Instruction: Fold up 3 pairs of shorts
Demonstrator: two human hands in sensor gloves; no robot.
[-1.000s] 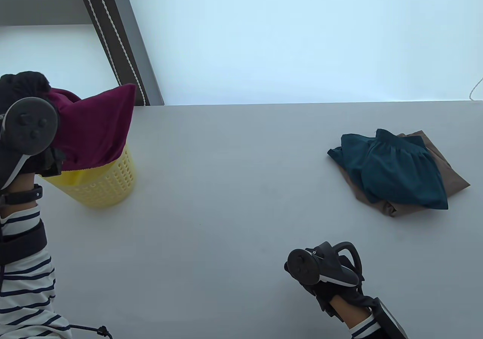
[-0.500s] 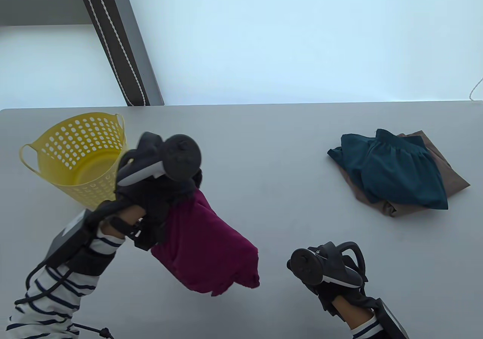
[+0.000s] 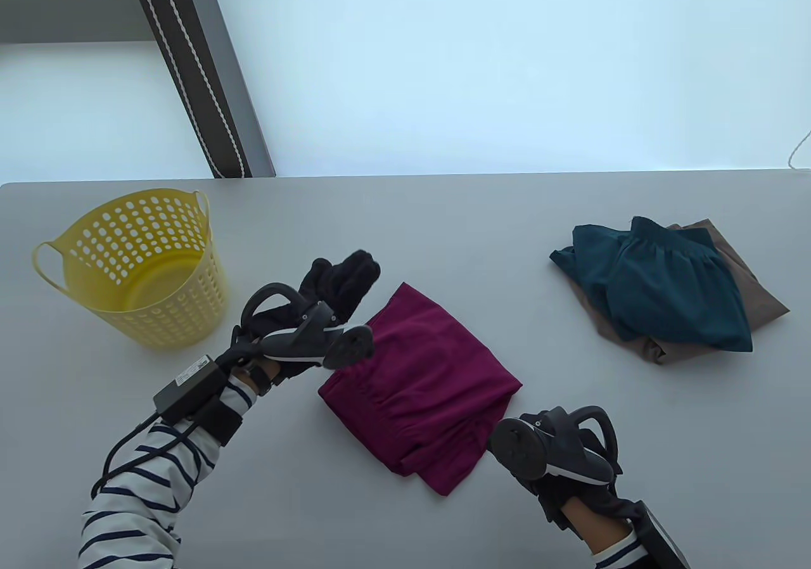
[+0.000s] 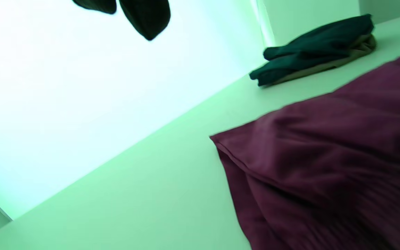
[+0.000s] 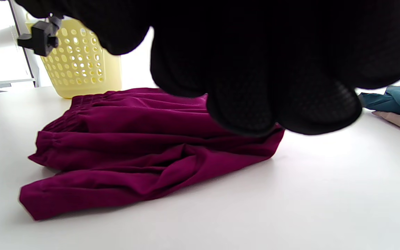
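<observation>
Hands in black sensor gloves flank a pair of maroon shorts (image 3: 421,385) lying bunched on the grey bench (image 3: 393,233): the left hand (image 3: 336,284) hovers just beside the garment's far-left corner with its fingers extended and holding nothing, while the right hand (image 3: 570,474) sits at the near-right edge of the cloth, its fingers hidden under the tracker in the table view and seen only as a dark curled mass in the right wrist view, so whether it grips anything cannot be told. The maroon shorts rest in the middle of the bench, waistband gathered toward the near-left and the legs rumpled in loose ridges rather than squared off. Well apart at the right side of the bench, a pair of teal shorts (image 3: 659,284) lies on top of a pair of brown shorts (image 3: 754,290), stacked and compact. A yellow perforated basket (image 3: 82,246) stands at the left of the bench, and what shows of its inside holds no clothing. By the look of it, two of the three pairs are already folded and stacked, and the maroon pair is the last; it appears to need spreading flat, folding and, probably, adding to the stack.
</observation>
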